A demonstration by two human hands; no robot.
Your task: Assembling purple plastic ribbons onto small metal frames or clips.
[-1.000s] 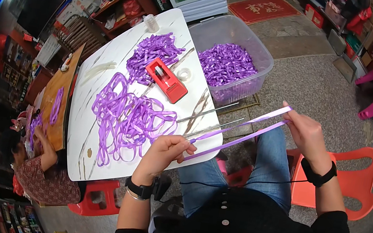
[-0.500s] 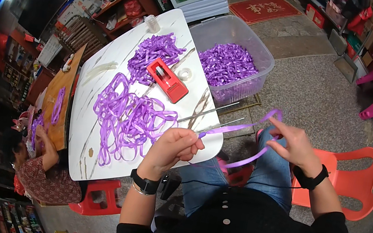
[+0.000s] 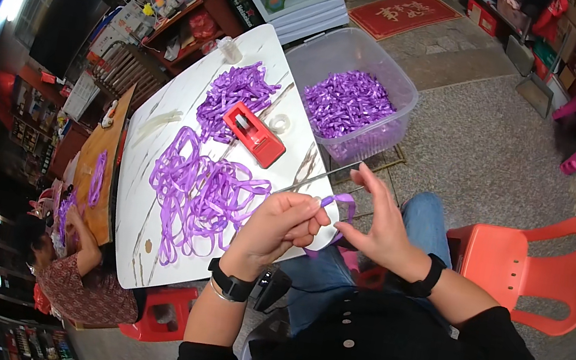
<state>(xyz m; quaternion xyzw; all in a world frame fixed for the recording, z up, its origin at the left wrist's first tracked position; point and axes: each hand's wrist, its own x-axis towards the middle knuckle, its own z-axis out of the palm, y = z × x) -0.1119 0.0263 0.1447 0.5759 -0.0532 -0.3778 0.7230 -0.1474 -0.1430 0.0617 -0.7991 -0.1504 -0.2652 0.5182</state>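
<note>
Near the white table (image 3: 133, 231) edge, left hand (image 3: 279, 225) pinches purple ribbon (image 3: 347, 199); right hand (image 3: 387, 232) spreads wide.

Narrow lane at left, crowding mid-desk

Along the left margin of the desk (image 3: 131, 231), a hand could slip past the loose ribbon heap (image 3: 205, 201); pale strips (image 3: 162, 120) lie flat farther up. Mid-desk, the loose heap, the folded ribbon heap (image 3: 230, 92) and the red dispenser (image 3: 255, 139) crowd together. Between the dispenser and the left grip (image 3: 279, 225) is a bare patch, but a thin metal rod (image 3: 317, 177) slants across and juts past the edge. The purple ribbon loop (image 3: 351, 206) partly fills the gap to the right grip (image 3: 382, 229). Farther right, open floor (image 3: 477, 150) spreads between the clear tub (image 3: 405, 116) and the orange chair (image 3: 493, 265).
</note>
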